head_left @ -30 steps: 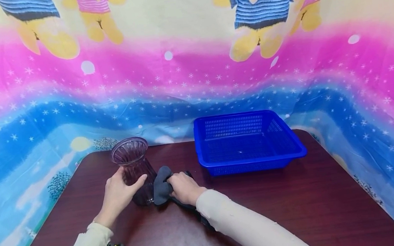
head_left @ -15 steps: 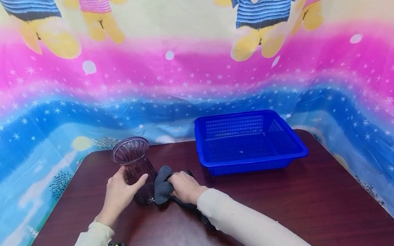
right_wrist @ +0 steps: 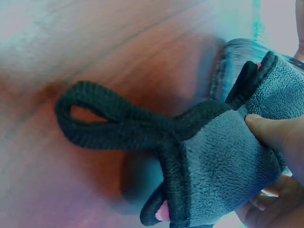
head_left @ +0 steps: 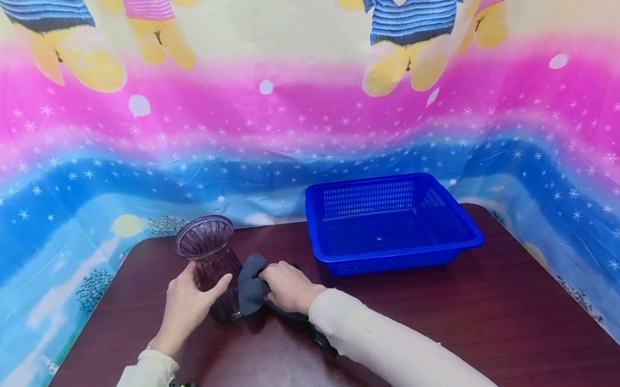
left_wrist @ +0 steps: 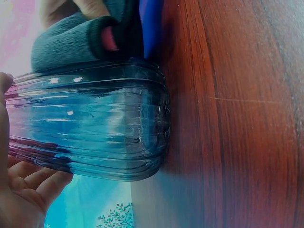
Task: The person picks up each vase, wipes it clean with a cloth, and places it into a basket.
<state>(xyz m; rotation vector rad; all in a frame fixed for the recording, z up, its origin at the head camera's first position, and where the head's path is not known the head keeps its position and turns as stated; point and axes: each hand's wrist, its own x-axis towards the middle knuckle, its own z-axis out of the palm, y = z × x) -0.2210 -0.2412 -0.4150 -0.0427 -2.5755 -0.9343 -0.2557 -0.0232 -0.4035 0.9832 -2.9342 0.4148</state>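
Note:
A ribbed, clear glass vase (head_left: 219,275) with a flared, purplish rim stands upright on the table. My left hand (head_left: 189,299) holds it round its left side, thumb across the front; the left wrist view shows fingers behind the glass (left_wrist: 95,123). My right hand (head_left: 290,287) grips a bunched grey cloth (head_left: 252,287) that lies against the vase's right side. Seen from the right wrist, the cloth (right_wrist: 223,166) is fuzzy, with a dark edging, a hanging loop and a bit of pink inside; the thumb presses on its top.
A blue plastic basket (head_left: 399,259) with perforated walls stands at the back right of the dark red-brown wooden table (head_left: 467,339). A printed curtain (head_left: 281,122) with bears and snowflakes encloses the table's back and sides.
The right hand and the cloth have shifted slightly up along the vase's right side. The left hand and the vase stay in place.

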